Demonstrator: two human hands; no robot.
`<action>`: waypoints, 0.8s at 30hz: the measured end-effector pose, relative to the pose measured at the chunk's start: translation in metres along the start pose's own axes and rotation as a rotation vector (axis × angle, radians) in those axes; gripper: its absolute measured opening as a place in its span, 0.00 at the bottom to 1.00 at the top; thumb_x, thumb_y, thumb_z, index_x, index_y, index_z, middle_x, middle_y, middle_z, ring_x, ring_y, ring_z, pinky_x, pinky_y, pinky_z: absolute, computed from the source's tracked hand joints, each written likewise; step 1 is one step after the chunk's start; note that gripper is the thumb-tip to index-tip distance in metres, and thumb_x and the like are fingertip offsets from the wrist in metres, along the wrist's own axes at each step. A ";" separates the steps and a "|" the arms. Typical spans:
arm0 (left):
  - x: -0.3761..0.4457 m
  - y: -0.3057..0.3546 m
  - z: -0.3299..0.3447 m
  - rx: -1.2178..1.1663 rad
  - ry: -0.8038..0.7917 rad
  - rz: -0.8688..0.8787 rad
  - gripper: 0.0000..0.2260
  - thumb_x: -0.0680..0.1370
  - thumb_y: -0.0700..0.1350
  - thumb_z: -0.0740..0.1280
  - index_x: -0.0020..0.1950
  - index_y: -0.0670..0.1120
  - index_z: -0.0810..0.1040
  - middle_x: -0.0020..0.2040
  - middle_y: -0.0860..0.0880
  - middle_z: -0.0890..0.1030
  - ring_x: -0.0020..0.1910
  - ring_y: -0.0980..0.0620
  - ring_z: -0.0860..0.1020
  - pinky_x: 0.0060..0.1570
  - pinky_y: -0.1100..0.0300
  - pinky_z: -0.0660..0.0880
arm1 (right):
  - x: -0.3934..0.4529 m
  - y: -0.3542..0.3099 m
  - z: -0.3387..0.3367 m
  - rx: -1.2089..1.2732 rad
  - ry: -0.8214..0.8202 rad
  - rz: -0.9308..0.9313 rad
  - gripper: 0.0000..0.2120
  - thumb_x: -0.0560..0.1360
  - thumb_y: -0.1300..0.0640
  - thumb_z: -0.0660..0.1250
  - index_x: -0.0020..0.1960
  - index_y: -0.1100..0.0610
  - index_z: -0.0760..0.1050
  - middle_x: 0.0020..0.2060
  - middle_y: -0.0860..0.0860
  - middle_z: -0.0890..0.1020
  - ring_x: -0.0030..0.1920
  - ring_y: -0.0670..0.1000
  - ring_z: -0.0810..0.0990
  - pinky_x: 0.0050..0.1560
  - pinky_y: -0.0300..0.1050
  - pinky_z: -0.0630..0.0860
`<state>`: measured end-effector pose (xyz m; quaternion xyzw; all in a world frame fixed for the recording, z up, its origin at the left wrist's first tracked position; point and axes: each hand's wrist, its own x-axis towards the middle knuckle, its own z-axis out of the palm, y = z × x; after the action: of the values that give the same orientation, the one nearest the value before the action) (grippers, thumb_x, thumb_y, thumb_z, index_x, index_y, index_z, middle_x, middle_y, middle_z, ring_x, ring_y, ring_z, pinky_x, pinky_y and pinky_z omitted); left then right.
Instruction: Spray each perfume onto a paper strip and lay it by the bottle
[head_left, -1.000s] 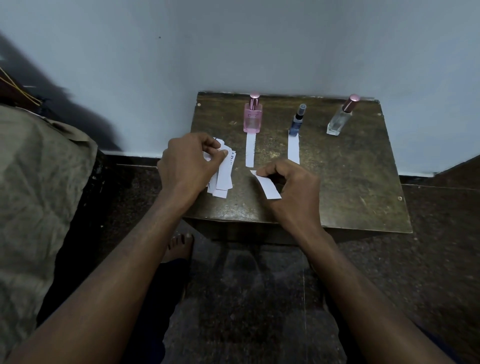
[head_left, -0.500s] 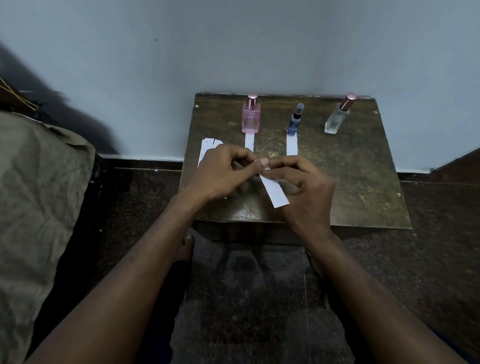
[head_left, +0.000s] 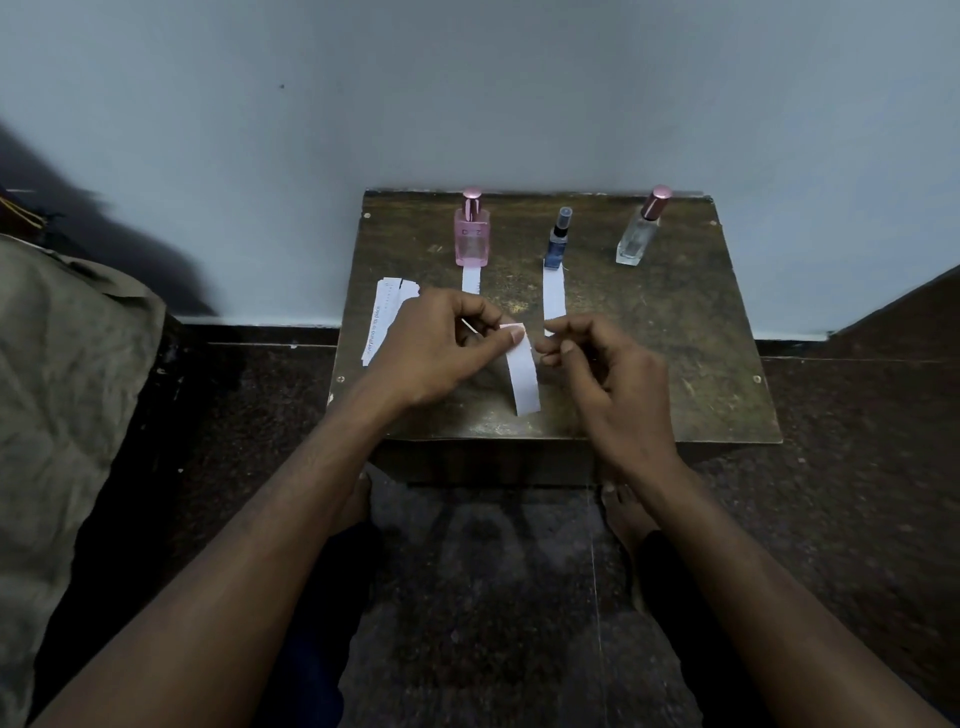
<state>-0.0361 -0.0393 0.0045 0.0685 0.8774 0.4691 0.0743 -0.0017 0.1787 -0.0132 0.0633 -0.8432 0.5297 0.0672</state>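
Three perfume bottles stand along the back of the small wooden table (head_left: 691, 364): a pink bottle (head_left: 471, 236), a small blue bottle (head_left: 557, 241) and a clear bottle with a pink cap (head_left: 638, 234). A white strip (head_left: 471, 279) lies in front of the pink bottle, and another strip (head_left: 554, 293) lies in front of the blue one. My left hand (head_left: 441, 348) pinches the top end of a loose paper strip (head_left: 523, 376), which hangs down over the table. My right hand (head_left: 602, 369) hovers just right of that strip, fingers curled and apart, holding nothing.
A stack of spare paper strips (head_left: 385, 317) lies on the table's left side, partly behind my left hand. The table stands against a pale wall. A grey-brown cloth bundle (head_left: 67, 395) fills the left. Two bare feet rest on the dark floor under the table's front edge.
My left hand left the spare stack and moved right to the loose strip. The strip passed from my right hand to my left, and my right hand let go.
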 end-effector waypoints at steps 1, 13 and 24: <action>0.000 0.000 0.003 -0.007 -0.011 -0.001 0.04 0.80 0.54 0.76 0.49 0.56 0.88 0.40 0.57 0.86 0.35 0.60 0.79 0.37 0.67 0.74 | 0.000 0.001 -0.002 0.010 -0.004 0.034 0.09 0.84 0.60 0.68 0.61 0.52 0.84 0.49 0.43 0.89 0.50 0.43 0.88 0.53 0.51 0.85; 0.011 0.006 0.030 -0.064 -0.020 -0.017 0.07 0.78 0.58 0.77 0.47 0.56 0.87 0.40 0.57 0.87 0.40 0.53 0.86 0.44 0.54 0.82 | 0.008 0.009 -0.011 0.138 -0.078 0.298 0.02 0.77 0.53 0.79 0.46 0.48 0.86 0.40 0.45 0.89 0.42 0.44 0.88 0.45 0.45 0.84; 0.015 0.018 0.043 -0.046 -0.065 -0.024 0.05 0.82 0.51 0.74 0.54 0.53 0.88 0.45 0.56 0.88 0.44 0.51 0.86 0.52 0.50 0.82 | 0.004 0.014 -0.020 0.155 -0.048 0.396 0.06 0.80 0.52 0.74 0.44 0.46 0.86 0.37 0.46 0.87 0.39 0.46 0.85 0.44 0.53 0.83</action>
<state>-0.0411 0.0080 -0.0048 0.0715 0.8642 0.4858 0.1097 -0.0068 0.2026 -0.0161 -0.0861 -0.7973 0.5940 -0.0634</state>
